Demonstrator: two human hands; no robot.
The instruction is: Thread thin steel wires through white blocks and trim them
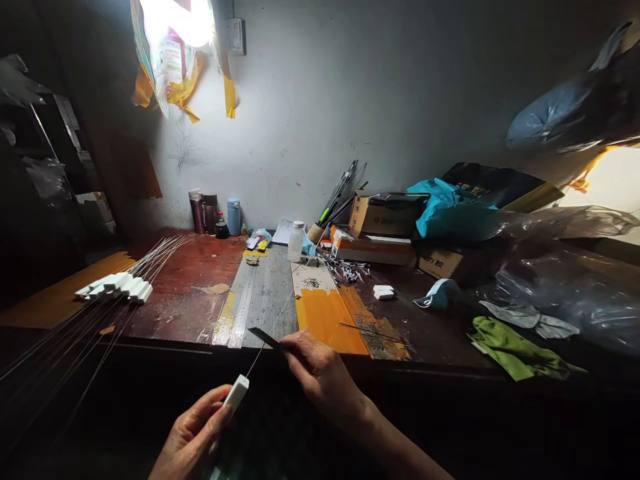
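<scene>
My left hand [197, 430] is closed around a small white block [237, 392] in front of the table's near edge. A thin rod [256, 360] sticks out of the block's far end and runs up over the table. My right hand [320, 370] grips a flat dark strip [264, 337], perhaps a file or blade, which crosses the rod just beyond the block. Whether the strip touches the rod I cannot tell. To the left, several white blocks [117, 285] with long thin rods through them lie in a pile.
A steel ruler [243, 300] lies on the grey board [270, 293]. Behind stand a white bottle [296, 241], a blue flask [233, 217] and cardboard boxes [385, 213]. Two white blocks [383, 292], a face mask [437, 293] and a green cloth [520, 350] lie to the right.
</scene>
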